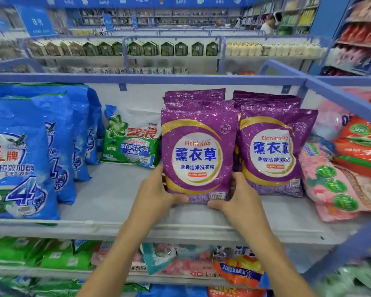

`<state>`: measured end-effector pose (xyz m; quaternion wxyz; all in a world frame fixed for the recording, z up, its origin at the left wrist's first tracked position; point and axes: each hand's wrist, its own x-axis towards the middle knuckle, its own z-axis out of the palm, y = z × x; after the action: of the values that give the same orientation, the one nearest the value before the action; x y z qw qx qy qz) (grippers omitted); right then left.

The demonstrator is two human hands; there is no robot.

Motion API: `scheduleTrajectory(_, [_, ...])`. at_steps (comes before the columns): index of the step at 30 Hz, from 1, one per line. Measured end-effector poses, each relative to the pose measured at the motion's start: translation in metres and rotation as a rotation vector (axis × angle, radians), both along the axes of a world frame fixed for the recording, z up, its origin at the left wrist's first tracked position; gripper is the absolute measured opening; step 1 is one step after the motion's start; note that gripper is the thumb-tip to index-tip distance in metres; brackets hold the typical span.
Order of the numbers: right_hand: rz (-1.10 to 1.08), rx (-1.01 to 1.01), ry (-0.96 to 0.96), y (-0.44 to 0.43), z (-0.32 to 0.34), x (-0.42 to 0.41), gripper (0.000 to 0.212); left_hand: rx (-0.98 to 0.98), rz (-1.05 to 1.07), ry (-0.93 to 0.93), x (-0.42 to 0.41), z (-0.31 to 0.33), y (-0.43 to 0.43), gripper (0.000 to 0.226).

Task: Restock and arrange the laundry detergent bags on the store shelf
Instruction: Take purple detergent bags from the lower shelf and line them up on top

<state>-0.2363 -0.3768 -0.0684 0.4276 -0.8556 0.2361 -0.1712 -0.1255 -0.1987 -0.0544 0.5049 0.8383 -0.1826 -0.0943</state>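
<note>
Two hands in the head view grip one purple Eichimoo detergent bag [198,151] by its lower corners. The left hand [159,189] curls round the bottom left edge with its thumb lying across the front, and the right hand [238,196] clasps the bottom right corner the same way, its fingers tucked behind the bag. The bag stands upright on the white shelf board [107,196], front and centre, at the head of a row of matching purple bags lined up behind it. Just beside it on the right, touching, stands a second row of purple Eichimoo bags [270,151], also upright and facing forward.

To the left, apart from the purple rows, a green and white Ariel bag [131,140] leans back near the rear of the shelf. Further left stand big blue detergent bags [19,157] in a row. Right of the purple rows lie pink bags [334,185] tilted on their sides, with an orange bag [360,142] above them. On the shelf below lie green bags [51,256] and an orange and blue bag [238,269]
</note>
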Motion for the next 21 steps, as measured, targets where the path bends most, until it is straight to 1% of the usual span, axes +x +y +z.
scheduleTrajectory(3, [-0.029, -0.001, -0.010, -0.001, 0.000, 0.004, 0.063, -0.008, 0.013, -0.026, 0.004, -0.003, 0.000, 0.068])
scheduleTrajectory(6, [-0.063, -0.018, -0.021, 0.002, 0.000, 0.004, 0.061, 0.004, -0.017, -0.037, 0.005, -0.002, 0.000, 0.068])
scheduleTrajectory(13, [-0.085, -0.056, 0.102, 0.009, 0.020, 0.013, 0.066, 0.093, -0.084, -0.101, 0.013, -0.002, 0.000, 0.068])
scheduleTrajectory(16, [-0.100, -0.085, 0.088, 0.014, 0.010, 0.009, 0.057, 0.135, -0.107, -0.180, 0.008, -0.005, 0.005, 0.067])
scheduleTrajectory(20, [-0.097, -0.169, 0.019, 0.025, -0.001, -0.002, 0.043, 0.268, -0.098, -0.359, -0.009, -0.003, 0.019, 0.045])
scheduleTrajectory(21, [-0.095, -0.186, 0.006, 0.027, -0.002, -0.008, 0.044, 0.302, -0.088, -0.382, -0.015, -0.003, 0.026, 0.046])
